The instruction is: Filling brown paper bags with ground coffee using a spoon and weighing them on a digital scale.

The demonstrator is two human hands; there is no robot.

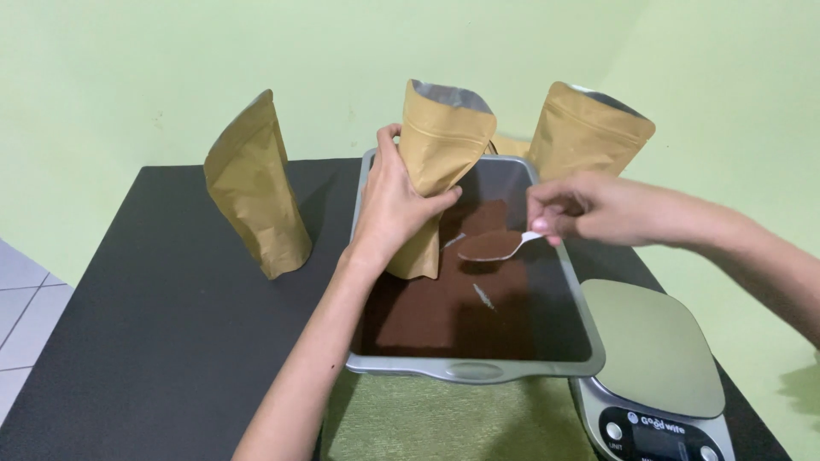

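Left hand wraps its fingers around the open pouch, standing it in the tray at the far end. Right hand pinches a loaded spoon just beside the pouch, low over the brown powder. Best to tilt the pouch mouth toward the spoon, keep the bowl level, and lift over the tray so spills land there.
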